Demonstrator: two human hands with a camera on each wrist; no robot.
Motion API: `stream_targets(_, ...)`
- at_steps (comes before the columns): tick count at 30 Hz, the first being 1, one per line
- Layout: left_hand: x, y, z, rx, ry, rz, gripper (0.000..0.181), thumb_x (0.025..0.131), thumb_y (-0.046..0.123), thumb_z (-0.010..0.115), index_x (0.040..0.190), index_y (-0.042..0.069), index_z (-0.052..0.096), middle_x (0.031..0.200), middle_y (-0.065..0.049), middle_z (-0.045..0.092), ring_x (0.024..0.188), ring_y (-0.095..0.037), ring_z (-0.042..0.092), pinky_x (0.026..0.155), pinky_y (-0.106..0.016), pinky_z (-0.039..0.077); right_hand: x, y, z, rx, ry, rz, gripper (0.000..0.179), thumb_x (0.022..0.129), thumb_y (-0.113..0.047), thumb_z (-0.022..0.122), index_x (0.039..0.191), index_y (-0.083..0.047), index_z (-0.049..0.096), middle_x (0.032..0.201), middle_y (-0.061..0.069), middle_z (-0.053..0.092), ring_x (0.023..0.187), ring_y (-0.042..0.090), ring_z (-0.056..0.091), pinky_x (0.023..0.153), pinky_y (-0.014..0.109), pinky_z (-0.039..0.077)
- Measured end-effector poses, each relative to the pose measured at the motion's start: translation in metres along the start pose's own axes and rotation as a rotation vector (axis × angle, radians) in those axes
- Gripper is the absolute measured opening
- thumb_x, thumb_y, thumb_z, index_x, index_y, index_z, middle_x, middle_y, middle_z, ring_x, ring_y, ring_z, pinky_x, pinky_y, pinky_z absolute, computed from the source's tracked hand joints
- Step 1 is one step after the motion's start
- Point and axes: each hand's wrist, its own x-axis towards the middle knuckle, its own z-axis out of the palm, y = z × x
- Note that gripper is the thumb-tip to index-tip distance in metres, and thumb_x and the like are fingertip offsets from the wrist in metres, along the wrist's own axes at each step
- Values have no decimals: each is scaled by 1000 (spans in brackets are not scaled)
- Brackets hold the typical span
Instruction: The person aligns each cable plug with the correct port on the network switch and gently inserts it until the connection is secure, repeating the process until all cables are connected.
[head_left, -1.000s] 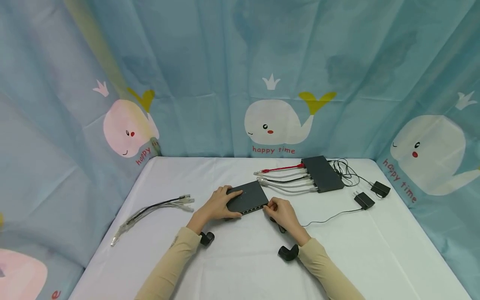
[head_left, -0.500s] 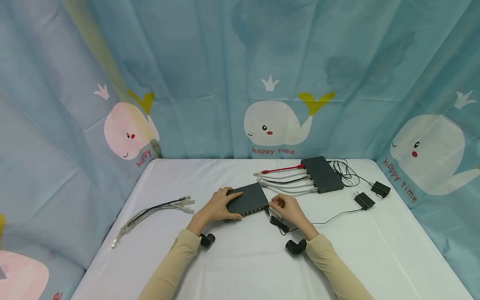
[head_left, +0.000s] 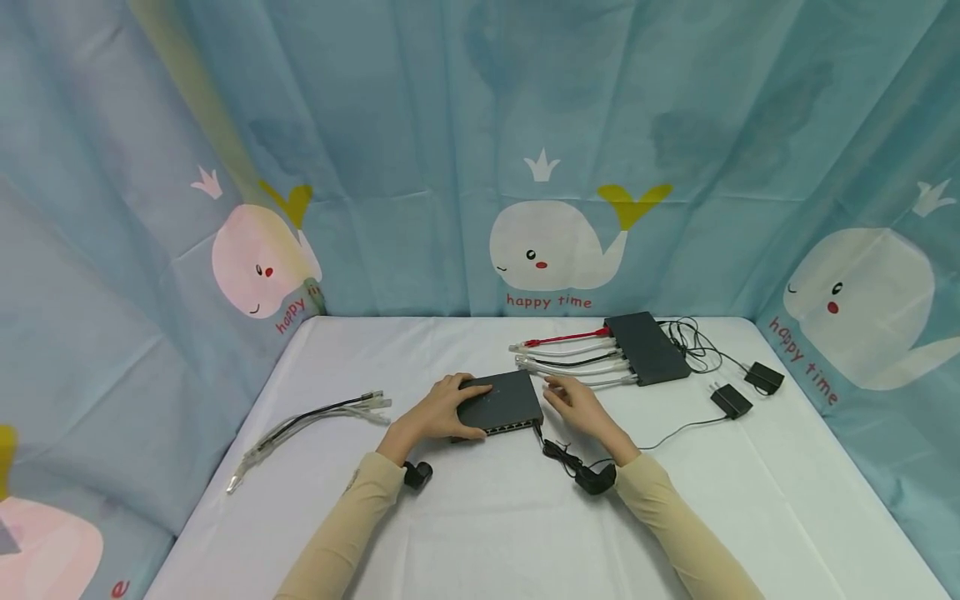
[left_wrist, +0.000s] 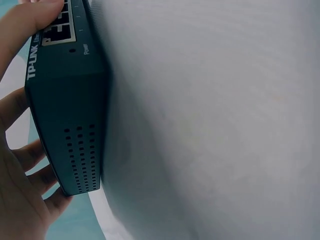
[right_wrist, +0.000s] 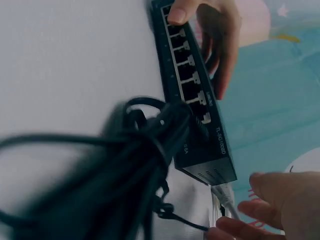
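A dark TP-LINK network switch (head_left: 507, 400) sits on the white table, its row of ports facing the person. My left hand (head_left: 435, 410) grips its left part, thumb on the port face and fingers over the top; the left wrist view shows the thumb (left_wrist: 31, 21) by the ports. A bundled black power cord (head_left: 561, 454) runs from the right end of that face, its tied coil large and blurred in the right wrist view. Beside the switch's right end, my right hand (head_left: 583, 408) holds nothing, its fingers relaxed and apart from the switch.
Farther back at right lies a second black switch (head_left: 647, 348) with red, black and grey network cables (head_left: 573, 362) plugged in. Two power adapters, one nearer (head_left: 730, 402) and one behind (head_left: 763, 378), lie right. Several loose network cables (head_left: 307, 417) are bunched at left.
My right hand has let go at the switch's right front corner and moved right and back, uncovering the cord. The switch has turned slightly under my left hand, which keeps its grip.
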Motion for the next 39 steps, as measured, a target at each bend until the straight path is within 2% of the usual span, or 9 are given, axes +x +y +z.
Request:
stream_targets(5, 5, 1, 2, -10, -31, 10, 85, 71, 60, 70, 143, 31, 36, 147, -13, 29, 132, -33, 30, 105, -53, 26, 5, -1, -1, 4, -74, -28, 47, 94, -21, 55, 135, 0, 44, 131, 20, 49, 107, 33, 55, 84, 45, 48)
stream_targets(9, 8, 3, 4, -14, -50, 30, 85, 70, 62, 69, 143, 32, 36, 147, -13, 28, 133, -33, 29, 103, -53, 29, 10, -2, 0, -56, -120, -61, 49, 95, -25, 54, 137, -4, 43, 137, 18, 46, 119, 35, 49, 96, 51, 40)
stream_targets(13, 9, 6, 3, -22, -59, 34, 85, 70, 61, 70, 142, 31, 37, 147, -12, 28, 133, -32, 29, 102, -52, 31, 14, -1, 2, -113, -147, -84, 51, 95, -29, 54, 138, -5, 42, 139, 18, 44, 127, 35, 41, 102, 52, 33)
stream_targets(18, 8, 7, 2, -24, -61, 31, 83, 71, 59, 70, 142, 31, 38, 148, -11, 27, 135, -32, 26, 104, -51, 30, 13, 0, 2, -113, -152, -77, 54, 93, -30, 57, 139, -5, 42, 140, 19, 41, 127, 37, 40, 101, 54, 34)
stream_targets(25, 7, 10, 3, 3, -89, 48, 80, 76, 60, 65, 144, 27, 35, 153, -11, 17, 140, -39, 11, 111, -53, 13, 9, -1, -2, -132, -147, -67, 54, 93, -31, 57, 138, -5, 42, 137, 20, 43, 124, 38, 43, 98, 55, 36)
stream_targets(33, 6, 11, 4, -1, -82, 77, 74, 82, 51, 65, 144, 21, 36, 154, -12, 16, 141, -38, 9, 111, -52, 16, 1, 4, -5, -148, -123, -63, 54, 92, -32, 57, 137, -4, 44, 135, 21, 44, 121, 39, 45, 96, 55, 38)
stream_targets(39, 6, 11, 3, -19, -82, 89, 69, 85, 46, 62, 144, 21, 36, 154, -13, 17, 140, -40, 9, 110, -53, 19, -6, 3, -8, -156, -104, -50, 55, 91, -33, 59, 136, -4, 45, 135, 21, 44, 120, 39, 46, 95, 56, 39)
